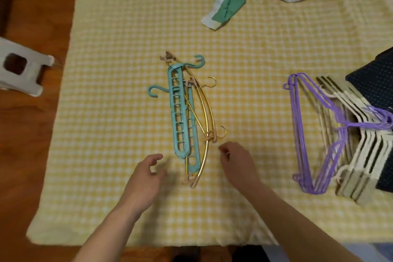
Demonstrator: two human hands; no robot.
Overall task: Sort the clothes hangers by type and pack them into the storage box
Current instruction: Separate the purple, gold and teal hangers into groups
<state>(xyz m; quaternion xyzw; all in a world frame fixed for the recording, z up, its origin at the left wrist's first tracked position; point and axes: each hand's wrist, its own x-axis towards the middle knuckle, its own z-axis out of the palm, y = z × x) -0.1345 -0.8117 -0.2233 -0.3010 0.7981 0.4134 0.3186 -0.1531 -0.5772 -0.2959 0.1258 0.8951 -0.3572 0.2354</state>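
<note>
Both hands hover empty, fingers loosely curled: left hand [146, 173], right hand [236, 163], flanking the mixed pile of teal hangers [177, 110] and gold hangers [207, 102] mid-surface, likely next to sort. Purple hangers [308, 134] and cream hangers [365, 155] sit grouped right beside the dark box [376, 83].

No text, label, brand or number can be read on anything here.

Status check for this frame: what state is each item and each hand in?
Teal hangers: stacked flat, mid-table.
Gold hangers: tangled beside the teal ones.
Purple hangers: piled at right.
Cream hangers: piled at right.
Left hand: empty, loosely curled.
Right hand: curled, empty.
</note>
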